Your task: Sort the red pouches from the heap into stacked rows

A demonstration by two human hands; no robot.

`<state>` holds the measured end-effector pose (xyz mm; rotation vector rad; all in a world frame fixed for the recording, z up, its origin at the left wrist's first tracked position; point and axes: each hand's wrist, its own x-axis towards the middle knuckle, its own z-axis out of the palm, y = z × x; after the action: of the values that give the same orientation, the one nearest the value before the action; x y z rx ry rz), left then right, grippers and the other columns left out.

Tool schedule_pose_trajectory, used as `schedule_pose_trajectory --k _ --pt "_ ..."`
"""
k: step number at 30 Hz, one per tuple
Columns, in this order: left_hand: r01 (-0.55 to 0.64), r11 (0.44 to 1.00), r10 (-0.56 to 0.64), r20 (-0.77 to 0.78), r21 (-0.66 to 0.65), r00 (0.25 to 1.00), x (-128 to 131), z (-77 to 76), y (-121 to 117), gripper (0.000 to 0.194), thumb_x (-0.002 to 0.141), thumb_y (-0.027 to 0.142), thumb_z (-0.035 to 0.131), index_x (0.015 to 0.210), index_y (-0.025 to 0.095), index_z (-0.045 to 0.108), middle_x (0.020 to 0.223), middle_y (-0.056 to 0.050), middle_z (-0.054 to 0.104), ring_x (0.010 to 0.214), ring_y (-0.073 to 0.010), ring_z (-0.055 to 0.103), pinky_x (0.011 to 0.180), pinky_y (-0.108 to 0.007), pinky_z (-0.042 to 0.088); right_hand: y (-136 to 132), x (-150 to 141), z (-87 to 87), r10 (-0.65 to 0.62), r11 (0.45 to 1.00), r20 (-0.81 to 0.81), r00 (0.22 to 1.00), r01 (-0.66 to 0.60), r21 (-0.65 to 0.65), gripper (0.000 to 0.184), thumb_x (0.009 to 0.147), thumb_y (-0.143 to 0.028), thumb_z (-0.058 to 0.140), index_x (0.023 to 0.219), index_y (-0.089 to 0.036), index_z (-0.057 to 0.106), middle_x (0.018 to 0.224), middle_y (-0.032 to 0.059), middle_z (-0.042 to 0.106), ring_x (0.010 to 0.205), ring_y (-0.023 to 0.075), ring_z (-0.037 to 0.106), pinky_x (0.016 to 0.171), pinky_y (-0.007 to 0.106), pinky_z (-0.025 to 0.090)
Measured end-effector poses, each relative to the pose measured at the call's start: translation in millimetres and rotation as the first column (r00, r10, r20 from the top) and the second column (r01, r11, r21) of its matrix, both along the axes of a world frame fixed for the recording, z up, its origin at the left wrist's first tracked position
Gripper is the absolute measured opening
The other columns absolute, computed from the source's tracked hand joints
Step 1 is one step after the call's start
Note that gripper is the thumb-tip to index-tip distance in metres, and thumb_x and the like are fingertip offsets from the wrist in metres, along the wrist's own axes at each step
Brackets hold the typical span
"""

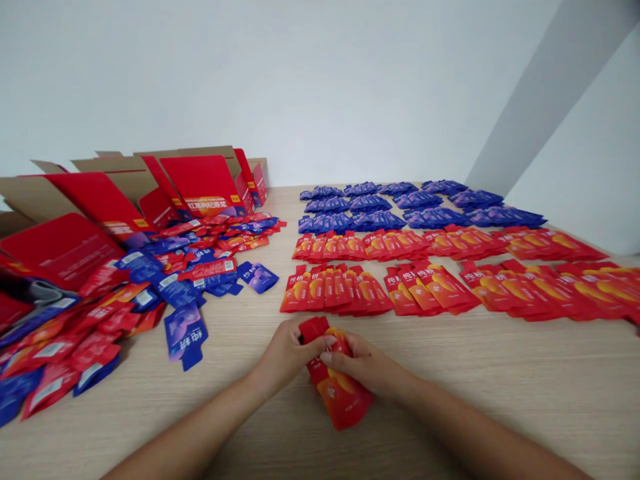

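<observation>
Between both hands, low in the middle of the view, is a small stack of red pouches (345, 397) with yellow-orange pictures. My left hand (293, 350) grips the stack's upper left side, its thumb across the front. From the right, my right hand (365, 363) closes on the same stack, its thumb also on the front. How many pouches are held I cannot tell. Just beyond the hands lies a row of overlapping red pouches (335, 290) on the table. A lone blue pouch (185, 333) lies to the left of my left hand.
Red boxes (200, 180) with open flaps stand at the back left. In front of them spreads a loose heap of mixed red and blue pouches (170, 283). Several fanned rows of blue pouches (370, 203) lie at the back right of the wooden table (250, 413), before a white wall.
</observation>
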<state>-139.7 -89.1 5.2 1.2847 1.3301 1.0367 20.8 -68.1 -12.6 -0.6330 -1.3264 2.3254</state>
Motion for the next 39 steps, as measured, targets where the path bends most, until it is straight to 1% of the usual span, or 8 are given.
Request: schedule_pose_trajectory --k 11,16,22,26,29,33,36,39 --pt "0.223 0.954 -0.190 0.173 -0.198 0.966 -4 -2.4 -1 0.041 0.060 0.051 0.069 0.060 0.019 0.044 0.046 0.009 0.037 0.039 -0.0050 0.028 0.038 -0.019 0.019 1 8 9.3 0.184 0.983 0.026 0.983 -0.183 -0.016 0.032 0.075 -0.048 0.065 0.089 -0.020 0.062 0.072 -0.0004 0.067 0.065 0.0140 0.064 0.065 0.026 0.048" --pt "0.164 0.984 -0.163 0.033 -0.069 0.986 -2 -7.2 -2 0.044 0.067 0.051 0.064 0.055 0.018 0.039 0.051 0.007 0.035 0.048 -0.0061 0.030 0.044 -0.020 0.021 4 6 -2.7 0.093 0.984 0.187 0.978 -0.119 0.135 0.044 0.074 -0.059 0.062 0.085 -0.017 0.060 0.070 -0.0007 0.064 0.058 0.0117 0.058 0.057 0.024 0.043" --pt "0.264 0.965 -0.257 -0.230 -0.003 0.939 -5 -14.3 0 0.045 0.083 0.053 0.044 0.054 0.020 0.033 0.050 0.006 0.031 0.047 -0.0078 0.028 0.046 -0.023 0.021 3 5 0.2 0.212 0.975 0.051 0.976 -0.208 -0.083 0.042 0.074 -0.055 0.062 0.084 -0.015 0.060 0.068 0.0020 0.067 0.056 0.0150 0.063 0.070 0.034 0.049" --pt "0.318 0.914 -0.120 -0.578 0.254 0.807 -15 -12.3 7 0.042 0.085 0.043 0.045 0.052 0.019 0.037 0.050 0.005 0.036 0.050 -0.0090 0.033 0.050 -0.024 0.023 6 4 -4.0 0.155 0.984 0.072 0.985 -0.147 -0.103 0.043 0.071 -0.056 0.064 0.083 -0.015 0.060 0.065 0.0024 0.067 0.056 0.0164 0.064 0.069 0.036 0.050" --pt "-0.034 0.927 0.225 -0.481 0.373 0.847 -50 -10.7 29 0.044 0.087 0.047 0.035 0.052 0.021 0.034 0.046 0.004 0.035 0.046 -0.0108 0.036 0.050 -0.023 0.031 10 4 -7.9 0.112 0.986 0.116 0.987 -0.096 -0.134 0.044 0.069 -0.056 0.065 0.082 -0.014 0.059 0.068 0.0047 0.069 0.058 0.0170 0.065 0.064 0.032 0.049" --pt "-0.319 0.818 0.573 -0.618 0.480 0.539 -132 -2.5 72 0.028 0.084 0.041 0.037 0.081 0.019 0.053 0.082 -0.006 0.062 0.079 -0.0207 0.058 0.075 -0.032 0.045 14 4 -9.5 0.036 0.985 0.192 0.981 -0.002 -0.175 0.042 0.068 -0.053 0.067 0.082 -0.014 0.057 0.065 0.0046 0.069 0.056 0.0166 0.065 0.058 0.029 0.048" --pt "-0.388 0.848 0.450 -0.878 0.362 0.163 -183 1.9 96 0.052 0.079 0.044 0.044 0.116 0.008 0.051 0.123 -0.023 0.054 0.118 -0.0363 0.047 0.094 -0.048 0.038 14 2 -7.6 -0.002 0.983 0.200 0.980 0.038 -0.178 0.039 0.070 -0.052 0.065 0.082 -0.016 0.055 0.064 0.0041 0.069 0.057 0.0170 0.065 0.057 0.029 0.048" --pt "-0.469 0.872 0.179 -0.983 0.140 0.040 -201 -2.3 107 0.070 0.075 0.053 0.049 0.127 0.006 0.046 0.129 -0.029 0.050 0.120 -0.0461 0.043 0.091 -0.059 0.035 15 1 -6.2 -0.007 0.982 0.182 0.983 0.041 -0.183 0.038 0.072 -0.053 0.064 0.082 -0.017 0.054 0.064 0.0039 0.069 0.057 0.0169 0.065 0.057 0.029 0.048"
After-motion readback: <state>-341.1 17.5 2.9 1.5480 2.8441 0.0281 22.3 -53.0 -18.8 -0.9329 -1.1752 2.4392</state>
